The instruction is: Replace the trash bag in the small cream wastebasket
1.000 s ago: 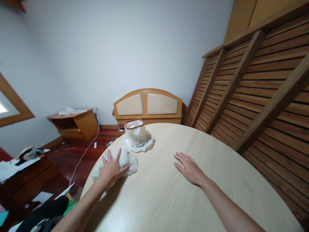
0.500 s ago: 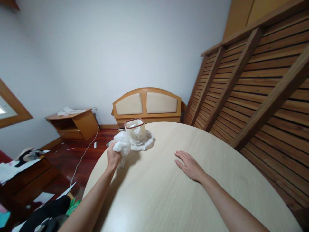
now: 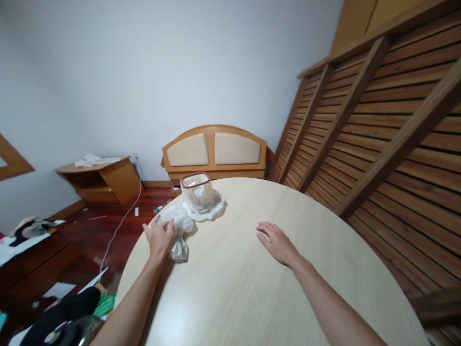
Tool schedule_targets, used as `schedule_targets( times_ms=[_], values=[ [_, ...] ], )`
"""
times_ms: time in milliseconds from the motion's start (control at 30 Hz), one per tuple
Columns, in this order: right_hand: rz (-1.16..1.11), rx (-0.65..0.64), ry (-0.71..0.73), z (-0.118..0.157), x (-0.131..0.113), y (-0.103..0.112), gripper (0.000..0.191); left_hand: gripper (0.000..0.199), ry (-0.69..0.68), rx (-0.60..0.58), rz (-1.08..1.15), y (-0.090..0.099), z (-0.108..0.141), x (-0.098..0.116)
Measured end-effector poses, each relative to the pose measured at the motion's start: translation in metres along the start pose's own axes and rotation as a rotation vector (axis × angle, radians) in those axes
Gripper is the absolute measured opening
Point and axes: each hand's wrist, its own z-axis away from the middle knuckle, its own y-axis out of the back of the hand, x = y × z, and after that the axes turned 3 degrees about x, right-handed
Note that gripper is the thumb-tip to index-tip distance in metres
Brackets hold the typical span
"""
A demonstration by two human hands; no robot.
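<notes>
A crumpled white plastic bag (image 3: 179,221) lies on the round pale table (image 3: 237,269), near its left edge. My left hand (image 3: 159,236) is just beside the bag, fingers spread, with nothing gripped. Behind the bag stands a cream bin with a brown rim (image 3: 196,190); white plastic is inside it and more is bunched around its base. My right hand (image 3: 278,242) rests at the middle right of the table, fingers stretched out and holding nothing.
Behind the table stands a wooden headboard (image 3: 216,151) with cream panels. A slatted wooden frame (image 3: 363,129) leans along the right. At the left are a small cabinet (image 3: 104,182), a white cable (image 3: 117,228) on the floor and a cluttered drawer unit (image 3: 36,269).
My left hand has let go of the crumpled white bag, which now lies on the table. The view has shifted slightly; my right hand stays open over the tabletop.
</notes>
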Motion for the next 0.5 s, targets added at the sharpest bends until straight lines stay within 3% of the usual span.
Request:
schedule_targets(
  times_ms=[167, 233, 267, 333, 400, 467, 500],
  values=[
    [0.018, -0.015, 0.000, -0.002, 0.001, 0.001, 0.044, 0.037, -0.065, 0.271, 0.181, 0.015, 0.011, 0.023],
    [0.038, -0.026, -0.008, -0.003, 0.001, 0.001, 0.044, 0.036, -0.206, 0.334, 0.238, 0.019, 0.020, 0.043],
    [0.052, -0.029, -0.016, -0.003, 0.000, 0.001, 0.044, 0.034, -0.331, 0.298, 0.274, 0.019, 0.026, 0.056],
    [0.090, -0.029, -0.049, -0.002, -0.002, 0.000, 0.046, 0.031, -0.580, 0.098, 0.345, 0.012, 0.037, 0.086],
    [0.133, -0.027, -0.097, -0.002, -0.003, -0.002, 0.053, 0.037, -0.794, -0.246, 0.345, -0.002, 0.047, 0.116],
    [0.184, -0.056, -0.143, -0.001, -0.005, -0.003, 0.060, 0.052, -0.820, -0.534, 0.302, -0.021, 0.056, 0.140],
    [0.207, -0.077, -0.157, -0.002, -0.005, -0.003, 0.063, 0.056, -0.796, -0.577, 0.283, -0.030, 0.059, 0.149]
  ],
)
